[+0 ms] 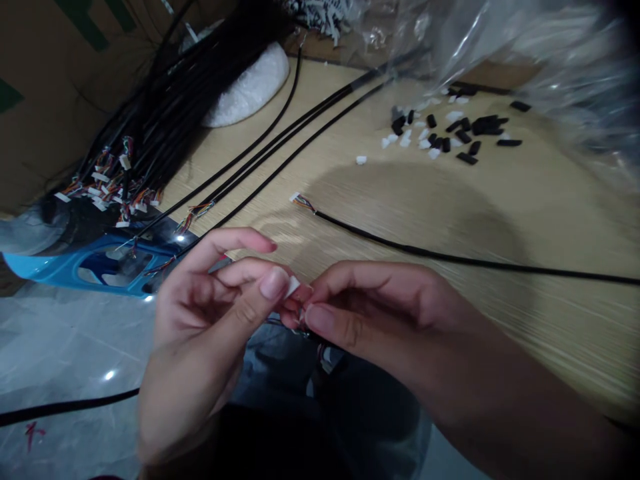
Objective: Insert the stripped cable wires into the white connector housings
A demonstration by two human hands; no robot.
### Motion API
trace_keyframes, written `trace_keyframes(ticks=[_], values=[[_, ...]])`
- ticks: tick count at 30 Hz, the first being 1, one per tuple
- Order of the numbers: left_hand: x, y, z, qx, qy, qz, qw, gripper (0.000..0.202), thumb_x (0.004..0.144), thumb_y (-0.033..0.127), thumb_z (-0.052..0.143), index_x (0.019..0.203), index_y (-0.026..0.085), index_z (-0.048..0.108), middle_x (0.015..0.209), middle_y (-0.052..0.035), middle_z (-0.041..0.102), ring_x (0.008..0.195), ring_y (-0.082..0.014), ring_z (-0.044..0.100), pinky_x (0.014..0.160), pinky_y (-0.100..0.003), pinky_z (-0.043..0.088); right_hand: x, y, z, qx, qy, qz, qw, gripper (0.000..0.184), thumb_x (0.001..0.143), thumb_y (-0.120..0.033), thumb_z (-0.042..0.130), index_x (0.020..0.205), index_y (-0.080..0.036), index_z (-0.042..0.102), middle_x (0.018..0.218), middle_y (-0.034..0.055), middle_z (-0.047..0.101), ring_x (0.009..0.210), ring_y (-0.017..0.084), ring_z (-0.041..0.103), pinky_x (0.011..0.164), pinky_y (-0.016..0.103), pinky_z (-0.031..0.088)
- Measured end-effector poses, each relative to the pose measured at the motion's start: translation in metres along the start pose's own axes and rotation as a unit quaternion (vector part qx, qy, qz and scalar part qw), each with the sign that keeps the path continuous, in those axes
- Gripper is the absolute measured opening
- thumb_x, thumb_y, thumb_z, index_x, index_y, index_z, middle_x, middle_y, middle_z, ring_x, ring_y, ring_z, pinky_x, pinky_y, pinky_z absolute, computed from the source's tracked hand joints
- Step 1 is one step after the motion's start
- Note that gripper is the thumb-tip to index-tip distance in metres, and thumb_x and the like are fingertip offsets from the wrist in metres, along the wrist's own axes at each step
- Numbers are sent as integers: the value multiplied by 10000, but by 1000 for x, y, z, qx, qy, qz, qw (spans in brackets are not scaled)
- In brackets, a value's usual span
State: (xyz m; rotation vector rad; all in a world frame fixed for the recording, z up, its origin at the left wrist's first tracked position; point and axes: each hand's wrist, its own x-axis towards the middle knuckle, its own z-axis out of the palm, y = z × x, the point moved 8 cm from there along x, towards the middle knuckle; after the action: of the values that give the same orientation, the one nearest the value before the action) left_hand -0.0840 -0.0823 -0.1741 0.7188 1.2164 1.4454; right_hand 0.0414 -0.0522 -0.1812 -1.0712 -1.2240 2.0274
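The left hand [200, 333] pinches a white connector [293, 287], the right hand [385, 320] pinches its fine wires [301, 317] just behind, both grips close and steady.

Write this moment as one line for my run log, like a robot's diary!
left hand: pinches white connector | right hand: holds thin coloured wires | nearby: black cable on wooden table, loose black and white pieces

The small white plastic plug [292, 287] is half hidden by the left hand [200, 333] and the right hand [380, 320], and they hide most of its thin colored wires [300, 321]. The clear plastic bag [525, 80] looks blurry and runs off the top edge.
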Motion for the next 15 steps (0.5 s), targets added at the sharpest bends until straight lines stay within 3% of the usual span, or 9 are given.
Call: trace_keyframes(ticks=[5,9,12,15], values=[[-1,6,-4,29,16,16,999,162,787,208,815,875,261,689,615,50,741,519,-78,657,568,-126,576,-5,-15,-5,-153,62,-86,983,68,800,-177,711,735,-184,728,813,39,777,741,163,748,650,213,625],[-1,6,-1,38,22,14,999,175,786,204,814,833,254,653,604,52,735,488,-80,646,521,-127,561,-13,-28,-6,-163,123,-185,961,113,766,-125,691,691,-206,716,700,-12,749,664,137,719,612,200,602],[-1,7,1,20,28,18,999,186,786,186,812,825,252,642,601,72,734,478,-66,648,517,-103,555,-7,-20,-1,-112,69,-127,983,116,763,-160,693,660,-208,715,676,-11,754,668,142,733,552,168,583],[0,8,3,5,33,22,999,191,783,172,812,816,248,640,592,80,731,477,-64,650,530,-103,565,0,-12,2,-66,26,-74,995,84,756,-195,713,679,-217,737,722,-6,781,714,148,759,595,158,597]])
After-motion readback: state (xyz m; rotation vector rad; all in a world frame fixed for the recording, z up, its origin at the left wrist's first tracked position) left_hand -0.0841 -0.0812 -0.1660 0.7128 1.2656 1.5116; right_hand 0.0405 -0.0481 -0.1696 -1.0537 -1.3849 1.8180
